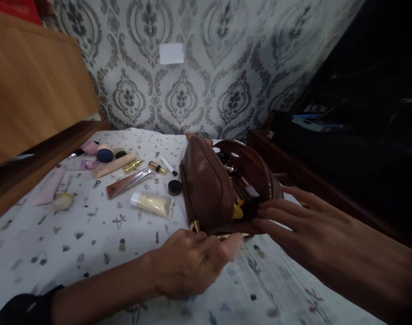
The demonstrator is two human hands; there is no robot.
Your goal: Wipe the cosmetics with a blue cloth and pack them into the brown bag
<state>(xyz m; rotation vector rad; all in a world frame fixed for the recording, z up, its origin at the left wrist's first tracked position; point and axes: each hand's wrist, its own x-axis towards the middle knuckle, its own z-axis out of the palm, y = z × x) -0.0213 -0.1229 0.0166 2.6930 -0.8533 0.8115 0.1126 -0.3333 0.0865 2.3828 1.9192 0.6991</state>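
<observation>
One brown bag stands with its mouth open on the printed sheet, at twelve o'clock from the person. It looks like smooth, soft leather: the walls should bend easily and sag if lifted by one side. Filled, it is probably fairly heavy, and loose things could spill if it tips, so the best hold is a hand on each side wall, below the zip.

From the bag, the left hand is at seven o'clock, fingers curled in at the front rim; I cannot tell whether they pinch it. The right hand is at four o'clock, fingers stretched out and slightly parted at the right rim, no firm grip showing.

Around nine o'clock lie one black jar, one brown tube, one peach tube and one gold stick. Towards ten are one short brown-and-gold tube and one white stick; towards eight, one cream tube. The bag's contents cannot be counted.
</observation>
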